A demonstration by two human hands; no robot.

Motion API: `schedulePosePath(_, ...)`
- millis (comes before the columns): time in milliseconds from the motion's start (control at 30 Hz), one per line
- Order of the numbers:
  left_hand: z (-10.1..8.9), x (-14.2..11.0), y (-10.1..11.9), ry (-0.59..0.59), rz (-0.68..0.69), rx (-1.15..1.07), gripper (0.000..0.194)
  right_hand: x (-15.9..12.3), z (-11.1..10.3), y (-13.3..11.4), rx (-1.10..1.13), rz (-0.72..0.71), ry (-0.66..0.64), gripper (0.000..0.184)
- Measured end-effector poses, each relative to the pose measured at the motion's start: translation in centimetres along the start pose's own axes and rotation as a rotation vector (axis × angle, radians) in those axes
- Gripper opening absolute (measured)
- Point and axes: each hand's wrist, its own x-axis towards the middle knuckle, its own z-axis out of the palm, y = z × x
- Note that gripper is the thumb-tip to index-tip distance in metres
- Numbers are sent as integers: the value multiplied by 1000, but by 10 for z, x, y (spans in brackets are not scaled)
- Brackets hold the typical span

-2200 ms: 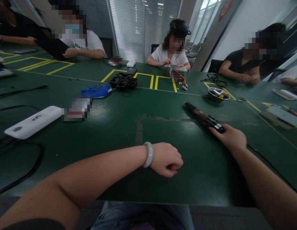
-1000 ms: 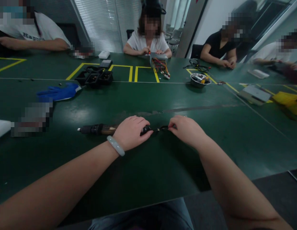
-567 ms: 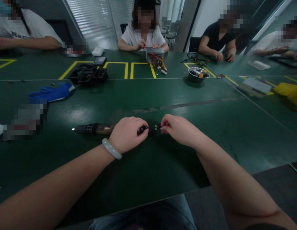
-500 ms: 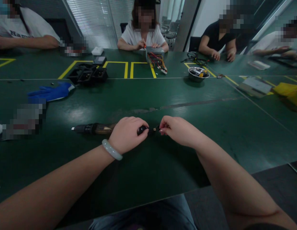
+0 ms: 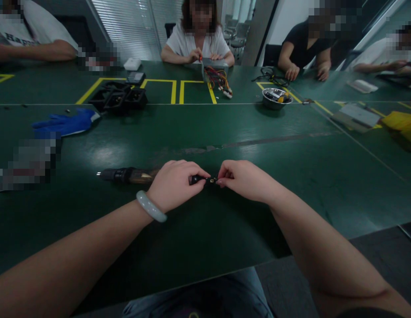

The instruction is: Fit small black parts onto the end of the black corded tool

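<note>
A long electric screwdriver (image 5: 141, 176), black and brown with a metal bit at its left end, lies across the green table. My left hand (image 5: 174, 183), with a pale bangle at the wrist, is closed over its rear part. The black rear end (image 5: 195, 179) shows between thumb and forefinger. Just right of it is a small black part (image 5: 211, 180) with a pale square spot, perhaps a connector. My right hand (image 5: 240, 179) pinches the right side of this part. My left fingertips reach its left side. Whether it joins the screwdriver I cannot tell.
A blue glove (image 5: 64, 123) and black trays (image 5: 121, 98) lie to the left. Farther back are a metal box with coloured wires (image 5: 215, 70) and a metal bowl (image 5: 275, 104) of small parts. Several people sit around the table (image 5: 159, 132).
My hands have come slightly closer together. My left thumb and forefinger now stretch farther right, to the small black part. The view has shifted a little.
</note>
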Motion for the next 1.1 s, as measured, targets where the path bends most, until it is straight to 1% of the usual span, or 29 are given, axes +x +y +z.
schedulePosePath(200, 0, 0, 1, -1, 1, 24, 22, 2, 7, -2, 13, -13, 22, 4)
schedulePosePath(333, 0, 0, -1, -19, -5, 15, 24, 4, 13, -1, -5, -5, 82, 3)
schedulePosePath(500, -2, 0, -3, -51, 6, 14, 31, 11, 18, 3, -45, 33, 181, 6)
schedulePosePath(567, -2, 0, -3, -52, 11, 30, 30, 17, 19, 6, -63, 62, 233, 8)
schedulePosePath(633, -2, 1, -2, -47, 18, 41, 28, 23, 18, 13, -105, 68, 328, 10)
schedulePosePath(700, -1, 1, -2, -33, 16, 44, 27, 29, 15, 23, -191, 39, 447, 13)
schedulePosePath(767, 0, 1, -1, -15, 11, 40, 25, 36, 9, 35, -305, -34, 503, 19)
schedulePosePath(833, 1, 1, -1, 9, 4, 39, 25, 44, 0, 49, -419, -141, 458, 26)
schedulePosePath(900, 2, 2, -2, 41, -11, 47, 26, 55, -9, 61, -500, -248, 359, 30)
schedulePosePath(967, 4, 4, -2, 77, -34, 63, 27, 70, -14, 67, -536, -300, 306, 32)
schedulePosePath(1033, 5, 5, -3, 107, -46, 73, 26, 86, -14, 67, -527, -277, 340, 31)
schedulePosePath(1100, 5, 5, -4, 131, -50, 77, 25, 100, -10, 62, -484, -191, 415, 28)
